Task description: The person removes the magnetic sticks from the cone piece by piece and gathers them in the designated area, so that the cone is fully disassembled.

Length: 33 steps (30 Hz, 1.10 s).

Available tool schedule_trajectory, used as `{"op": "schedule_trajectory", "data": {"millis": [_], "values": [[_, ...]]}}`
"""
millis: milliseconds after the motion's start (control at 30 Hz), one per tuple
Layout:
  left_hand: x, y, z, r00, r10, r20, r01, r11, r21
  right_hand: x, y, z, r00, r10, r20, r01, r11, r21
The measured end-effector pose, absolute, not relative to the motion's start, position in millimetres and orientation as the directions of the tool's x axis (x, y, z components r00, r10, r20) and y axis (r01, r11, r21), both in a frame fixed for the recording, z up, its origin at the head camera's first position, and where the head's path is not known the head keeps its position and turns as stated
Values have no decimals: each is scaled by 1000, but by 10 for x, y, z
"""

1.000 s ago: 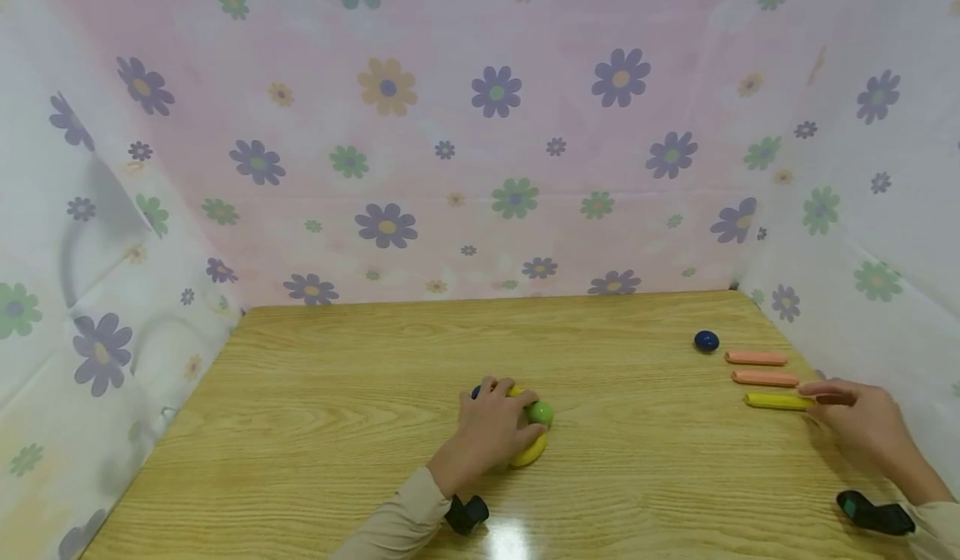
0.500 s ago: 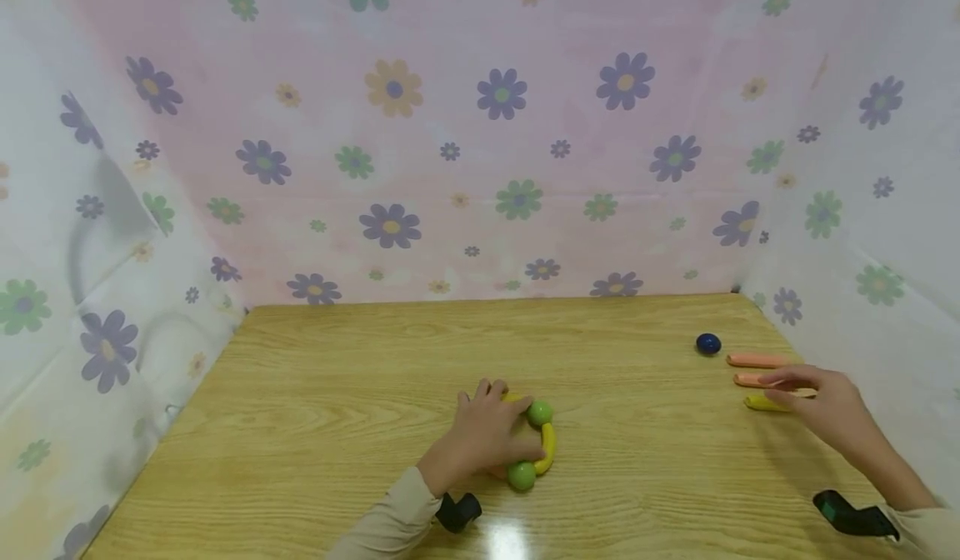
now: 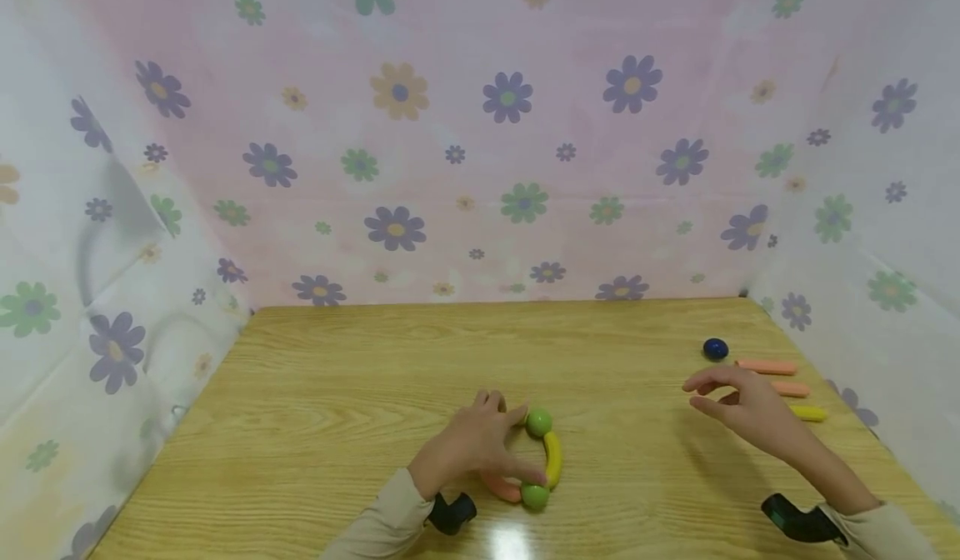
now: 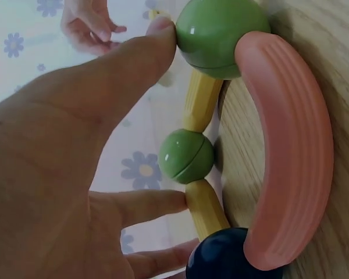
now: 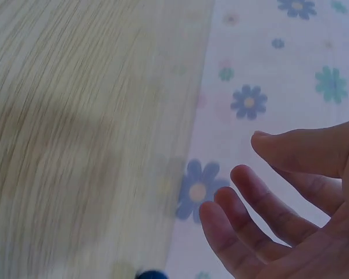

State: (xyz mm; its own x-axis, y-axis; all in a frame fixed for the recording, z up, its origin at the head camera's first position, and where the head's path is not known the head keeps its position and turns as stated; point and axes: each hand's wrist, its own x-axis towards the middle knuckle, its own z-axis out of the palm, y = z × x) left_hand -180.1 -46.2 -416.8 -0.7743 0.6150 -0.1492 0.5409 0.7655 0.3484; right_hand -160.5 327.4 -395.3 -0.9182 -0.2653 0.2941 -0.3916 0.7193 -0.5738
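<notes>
My left hand (image 3: pixel 467 443) reaches over a closed toy ring of curved rods and balls on the table (image 3: pixel 360 393). Its thumb touches the near green ball (image 4: pixel 218 40), while two fingers meet a yellow rod (image 4: pixel 206 203) and the dark blue ball (image 4: pixel 218 256), so the hand grips across the ring. A pink curved rod (image 4: pixel 296 157) links that blue ball to the near green one. The far green ball (image 4: pixel 187 156) joins two yellow rods. Over the right part of the table, my right hand (image 3: pixel 757 414) holds nothing, its fingers loosely bent and apart.
At the table's right lie two straight pink rods (image 3: pixel 768 367) and a yellow rod (image 3: pixel 810 413), partly behind my right hand. A dark blue ball (image 3: pixel 716 349) sits beyond them. Flowered cloth (image 3: pixel 450 127) walls the back and both sides.
My right hand has moved left, away from the loose rods, with nothing in it. The ring has shifted under my left hand, bringing the near green ball and pink rod into view.
</notes>
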Motion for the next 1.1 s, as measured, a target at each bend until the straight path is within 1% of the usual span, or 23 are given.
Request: {"op": "schedule_trajectory", "data": {"millis": [133, 267, 367, 533, 633, 767, 867, 1033, 1100], "values": [[-1774, -457, -4174, -785, 604, -138, 522, 765, 378, -1633, 3082, -3943, -907, -318, 277, -422, 680, -599], [-1761, -428, -4184, -795, 592, -131, 513, 772, 375, -1662, 2914, -3952, -902, -355, 246, -428, 659, -619], [-1754, -418, -4185, -799, 588, -124, 510, 773, 376, -1681, 2798, -3969, -885, -406, 228, -451, 623, -639], [-1735, -443, -4203, -816, 567, -111, 463, 757, 461, -1692, 2587, -4019, -843, -491, 222, -493, 536, -685], [-1744, -453, -4248, -830, 551, -91, 436, 740, 512, -1700, 2452, -4060, -837, -521, 171, -467, 514, -720], [-1772, -462, -4298, -844, 534, -59, 419, 723, 549, -1713, 2274, -4143, -819, -565, 98, -428, 489, -760], [-1805, -468, -4314, -843, 536, -48, 417, 706, 573, -1728, 2137, -4222, -791, -604, 93, -443, 462, -768], [-1881, -473, -4378, -830, 555, -48, 395, 646, 653, -1774, 1911, -4347, -782, -620, 66, -443, 477, -759], [-1917, -478, -4392, -823, 567, -44, 381, 608, 696, -1800, 1833, -4387, -797, -602, 47, -422, 500, -757]]}}
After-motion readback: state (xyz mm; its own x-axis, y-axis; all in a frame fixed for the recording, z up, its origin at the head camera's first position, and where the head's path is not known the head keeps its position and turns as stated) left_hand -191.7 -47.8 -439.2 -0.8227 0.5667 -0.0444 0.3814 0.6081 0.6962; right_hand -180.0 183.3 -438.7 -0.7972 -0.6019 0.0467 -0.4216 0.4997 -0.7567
